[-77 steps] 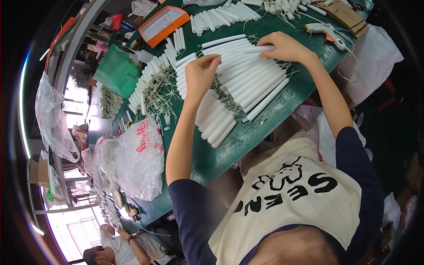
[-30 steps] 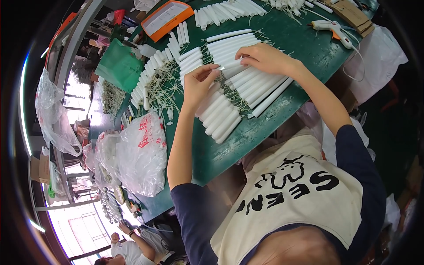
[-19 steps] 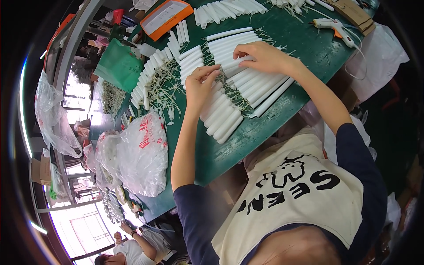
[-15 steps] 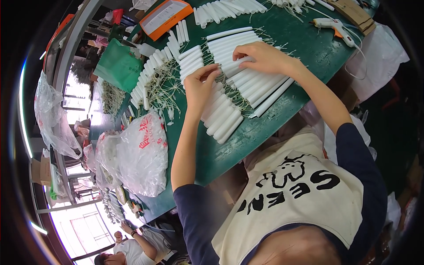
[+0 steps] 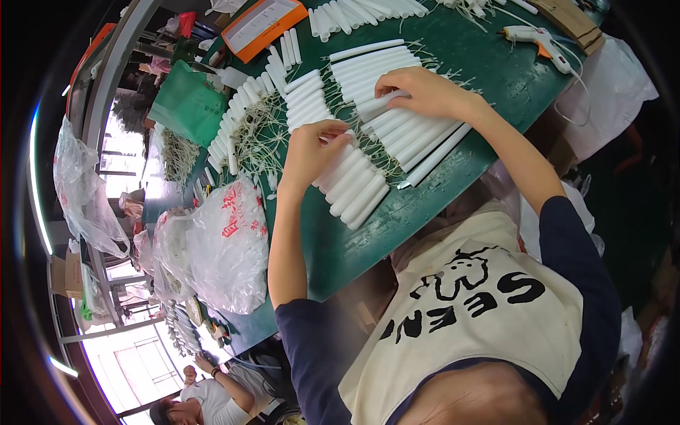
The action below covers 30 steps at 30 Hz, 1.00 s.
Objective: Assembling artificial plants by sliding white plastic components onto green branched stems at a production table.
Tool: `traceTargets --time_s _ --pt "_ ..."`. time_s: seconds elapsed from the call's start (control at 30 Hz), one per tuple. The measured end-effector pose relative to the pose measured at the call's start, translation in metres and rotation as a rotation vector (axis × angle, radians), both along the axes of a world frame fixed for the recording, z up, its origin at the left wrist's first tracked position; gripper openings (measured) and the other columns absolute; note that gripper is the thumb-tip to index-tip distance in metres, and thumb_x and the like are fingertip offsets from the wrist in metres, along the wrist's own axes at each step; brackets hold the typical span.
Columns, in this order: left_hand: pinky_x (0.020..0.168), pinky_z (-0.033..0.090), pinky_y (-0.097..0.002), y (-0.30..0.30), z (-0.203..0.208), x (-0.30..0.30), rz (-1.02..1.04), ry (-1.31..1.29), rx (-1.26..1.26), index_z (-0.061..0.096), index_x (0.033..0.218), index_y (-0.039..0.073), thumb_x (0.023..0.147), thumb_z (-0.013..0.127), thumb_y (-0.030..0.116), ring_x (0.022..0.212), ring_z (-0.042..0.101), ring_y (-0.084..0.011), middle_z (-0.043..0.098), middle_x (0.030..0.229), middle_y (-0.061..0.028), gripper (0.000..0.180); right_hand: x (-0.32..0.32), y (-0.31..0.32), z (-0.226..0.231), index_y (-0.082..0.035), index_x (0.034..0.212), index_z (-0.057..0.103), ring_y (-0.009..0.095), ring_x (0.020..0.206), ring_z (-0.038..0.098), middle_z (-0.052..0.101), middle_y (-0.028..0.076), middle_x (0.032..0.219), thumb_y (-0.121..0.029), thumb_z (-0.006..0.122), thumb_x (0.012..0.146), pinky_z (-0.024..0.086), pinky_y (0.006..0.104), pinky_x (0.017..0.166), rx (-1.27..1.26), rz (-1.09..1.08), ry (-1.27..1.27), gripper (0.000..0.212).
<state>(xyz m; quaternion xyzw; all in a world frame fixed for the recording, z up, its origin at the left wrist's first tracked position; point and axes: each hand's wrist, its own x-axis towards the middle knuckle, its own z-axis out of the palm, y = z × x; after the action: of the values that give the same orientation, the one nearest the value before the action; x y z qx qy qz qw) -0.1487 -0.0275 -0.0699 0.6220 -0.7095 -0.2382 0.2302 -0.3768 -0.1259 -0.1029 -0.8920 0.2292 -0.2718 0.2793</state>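
My right grip (image 5: 425, 92) is clamped on a white tube (image 5: 382, 104), thumb and fingers at its right end, over the right-hand row (image 5: 428, 138) of similar tubes on the green tabletop (image 5: 496, 74). My left grip (image 5: 309, 152) is above the left-hand row (image 5: 358, 188), thumb and fingertips close together; I cannot tell whether they pinch anything. Thin pale strings (image 5: 386, 163) lie between these rows.

Bold black letters (image 5: 520, 290) on cream shirt (image 5: 510, 322), red characters (image 5: 230, 225) on clear plastic bag (image 5: 221, 273)
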Motion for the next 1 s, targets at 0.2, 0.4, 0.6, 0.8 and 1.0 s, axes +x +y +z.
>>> traceTargets --time_s 0.2,0.4,0.6,0.8,1.0 --pt "0.075 0.050 -0.0270 0.002 0.002 0.008 -0.022 -0.063 -0.040 0.066 0.099 0.000 0.076 0.068 0.013 0.078 0.065 -0.0148 0.068 0.084 -0.0104 0.026 0.000 -0.001 -0.003 -0.002 0.097 0.057 0.030 0.096 0.057 0.060 0.014 0.098 -0.008 0.061 0.076 0.045 0.0373 0.081 -0.018 0.012 -0.012 0.022" --pt "0.073 0.051 -0.0291 0.000 0.007 0.016 -0.060 -0.032 0.035 0.067 0.095 0.001 0.078 0.064 0.013 0.076 0.066 -0.0190 0.068 0.085 -0.0127 0.021 0.001 0.000 -0.004 -0.002 0.091 0.062 0.029 0.089 0.057 0.062 0.012 0.090 -0.013 0.060 0.079 0.045 0.0370 0.080 -0.047 -0.006 0.011 0.016" --pt "0.068 0.048 -0.0249 -0.036 0.015 0.035 0.019 -0.110 -0.129 0.067 0.094 0.000 0.083 0.060 0.017 0.075 0.064 -0.0135 0.069 0.083 -0.0090 0.022 0.000 0.003 -0.002 -0.003 0.090 0.063 0.028 0.087 0.056 0.062 0.011 0.087 -0.018 0.059 0.081 0.045 0.0372 0.079 -0.169 -0.040 -0.006 0.018" --pt "0.069 0.050 -0.0292 -0.103 0.000 0.058 0.196 -0.232 -0.303 0.068 0.092 0.002 0.081 0.061 0.022 0.075 0.066 -0.0204 0.068 0.083 -0.0123 0.024 -0.003 0.003 -0.004 -0.003 0.091 0.061 0.028 0.086 0.055 0.060 0.011 0.085 -0.017 0.059 0.083 0.044 0.0355 0.078 -0.183 -0.034 -0.012 0.017" --pt "0.076 0.049 -0.0419 -0.171 -0.038 0.086 0.314 -0.557 -0.401 0.067 0.101 0.014 0.080 0.058 0.019 0.094 0.058 -0.0339 0.063 0.097 -0.0140 0.024 -0.001 -0.001 -0.010 -0.003 0.091 0.060 0.026 0.088 0.054 0.060 0.010 0.087 -0.015 0.060 0.081 0.044 0.0349 0.078 -0.252 -0.022 -0.064 0.015"
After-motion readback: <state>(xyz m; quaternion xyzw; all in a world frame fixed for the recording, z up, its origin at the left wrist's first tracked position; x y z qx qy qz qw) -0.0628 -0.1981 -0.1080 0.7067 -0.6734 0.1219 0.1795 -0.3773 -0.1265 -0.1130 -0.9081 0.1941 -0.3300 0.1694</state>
